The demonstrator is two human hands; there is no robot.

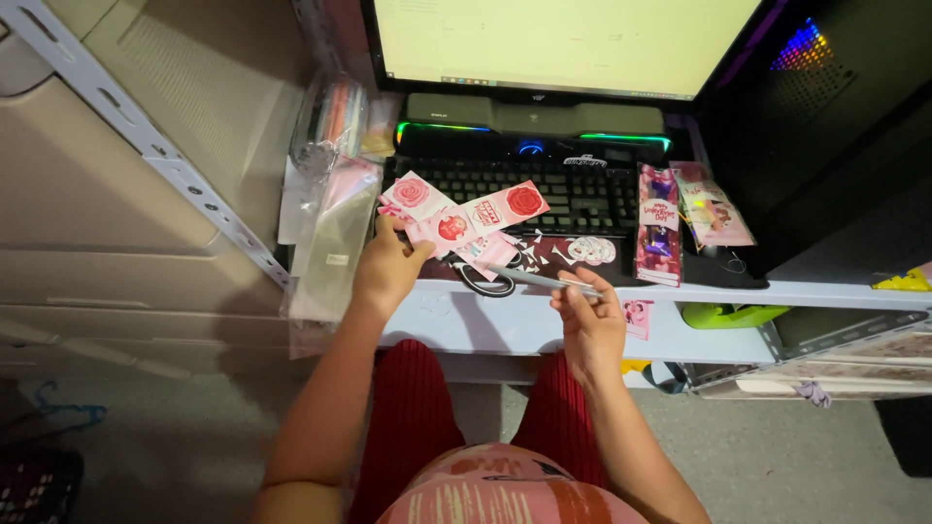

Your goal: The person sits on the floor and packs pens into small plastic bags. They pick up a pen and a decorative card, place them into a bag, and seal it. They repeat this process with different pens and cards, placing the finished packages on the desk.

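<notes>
My left hand [388, 267] holds a fan of pink cards [456, 213] with red rose prints, lifted over the front of the black keyboard [582, 189]. My right hand [587, 315] pinches the tip of the blades of a pair of scissors [505, 279], whose black handles lie on the white desk edge [505, 315] between my hands. More pink cut-outs and a white sticker sheet [590, 250] lie on the desk just behind the scissors.
A lit monitor [563, 44] and a speaker bar [534, 116] stand behind the keyboard. Pink packaged cards [658, 223] lie to the right. A stack of clear plastic sleeves [330, 233] sits left. A dark computer case [825, 116] stands at right, a green tape dispenser [728, 313] below the desk edge.
</notes>
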